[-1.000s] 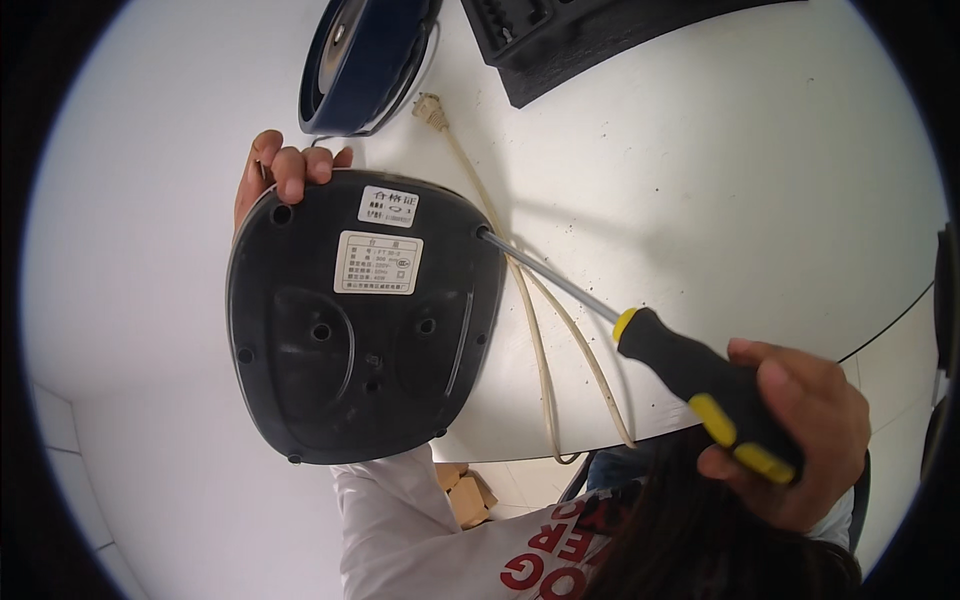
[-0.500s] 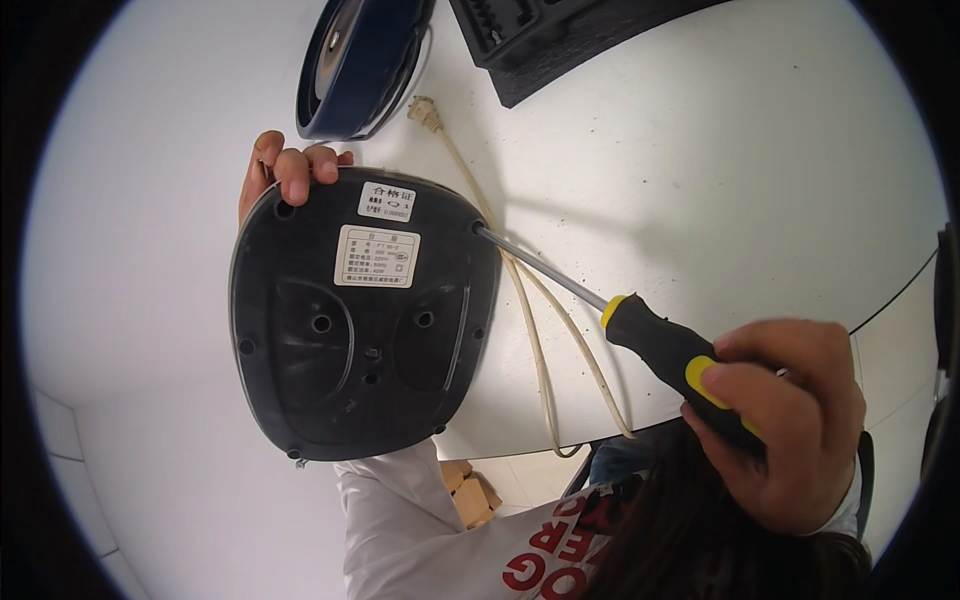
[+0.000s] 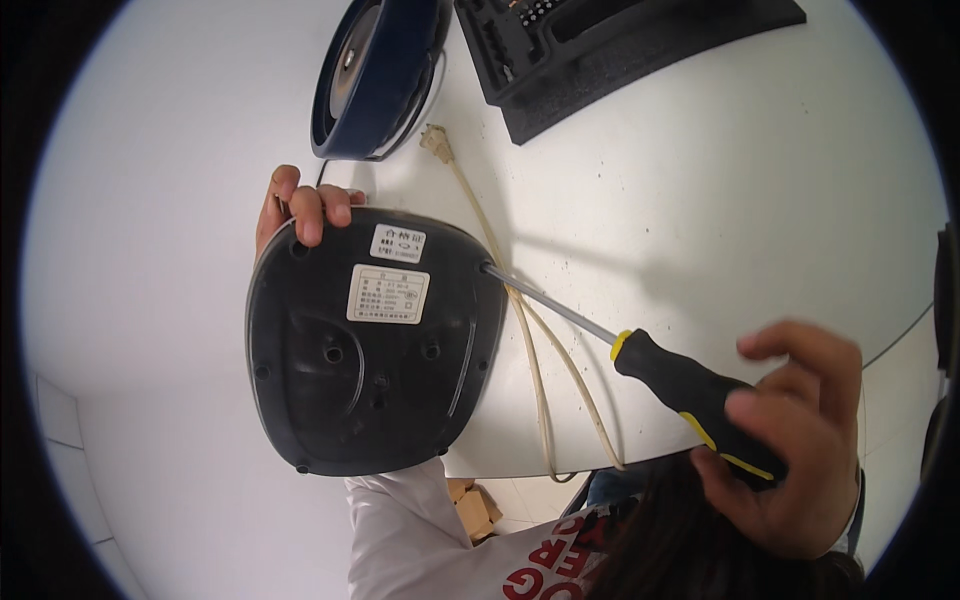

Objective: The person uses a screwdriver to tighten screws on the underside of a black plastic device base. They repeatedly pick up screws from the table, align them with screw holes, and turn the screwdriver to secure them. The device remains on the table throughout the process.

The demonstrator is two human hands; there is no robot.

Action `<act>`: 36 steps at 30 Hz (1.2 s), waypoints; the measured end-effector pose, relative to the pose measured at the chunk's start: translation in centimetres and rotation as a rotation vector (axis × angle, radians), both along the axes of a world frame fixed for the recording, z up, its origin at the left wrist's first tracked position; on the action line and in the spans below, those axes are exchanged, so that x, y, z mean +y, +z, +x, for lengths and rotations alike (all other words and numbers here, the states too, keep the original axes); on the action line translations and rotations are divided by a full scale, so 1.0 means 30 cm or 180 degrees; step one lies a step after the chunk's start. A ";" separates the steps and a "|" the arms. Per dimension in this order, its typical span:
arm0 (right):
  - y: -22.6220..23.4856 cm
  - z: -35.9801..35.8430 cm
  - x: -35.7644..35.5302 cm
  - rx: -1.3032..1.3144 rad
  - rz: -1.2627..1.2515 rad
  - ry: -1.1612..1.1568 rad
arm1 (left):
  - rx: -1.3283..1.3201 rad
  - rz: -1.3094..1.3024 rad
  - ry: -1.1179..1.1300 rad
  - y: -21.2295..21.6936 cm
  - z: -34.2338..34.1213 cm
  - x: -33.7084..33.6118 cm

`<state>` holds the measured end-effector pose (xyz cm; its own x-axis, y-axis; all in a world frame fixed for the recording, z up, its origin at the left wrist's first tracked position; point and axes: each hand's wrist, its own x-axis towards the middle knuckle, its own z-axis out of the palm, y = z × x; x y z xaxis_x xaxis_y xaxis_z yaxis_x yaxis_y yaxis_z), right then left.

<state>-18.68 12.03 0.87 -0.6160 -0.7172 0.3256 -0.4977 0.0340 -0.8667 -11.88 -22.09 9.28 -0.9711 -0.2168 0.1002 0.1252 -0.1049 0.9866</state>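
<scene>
My left hand [image 3: 305,208] grips the top edge of a black plastic appliance base [image 3: 400,385], fingers curled over the rim. The base is held with its underside facing me; it has screw holes and two white labels [image 3: 389,294]. In my right hand [image 3: 800,440] is a screwdriver [image 3: 690,395] with a black and yellow handle. Its shaft runs up and left, and the tip sits in the hole at the base's upper right edge. The right index finger is lifted off the handle; the handle lies between the thumb and the other fingers, partly hidden.
A beige power cord [image 3: 530,370] with a plug [image 3: 436,143] lies on the white table [image 3: 700,200] beside the base. Beyond it stands a dark blue round part [image 3: 345,85]. A black tool tray [image 3: 600,70] holds bits at the far side. Cardboard boxes [image 3: 475,510] are below the table edge.
The screwdriver handle has turned about its axis, and my right fingers have loosened, with the index lifting away. The tip stays in the same hole. The whole view has shifted slightly.
</scene>
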 end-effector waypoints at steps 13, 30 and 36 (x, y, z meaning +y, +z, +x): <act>-0.022 -0.039 0.011 0.0666 0.0332 -0.0380 | -0.0073 -0.0259 0.0252 0.005 -0.006 0.015; -0.030 -0.002 -0.018 0.0363 -0.0382 -0.0134 | -0.0019 -0.0014 0.0000 0.001 -0.006 0.012; 0.004 0.027 0.000 0.0430 -0.0200 -0.0261 | 0.0055 -0.0028 0.0133 0.002 0.001 0.003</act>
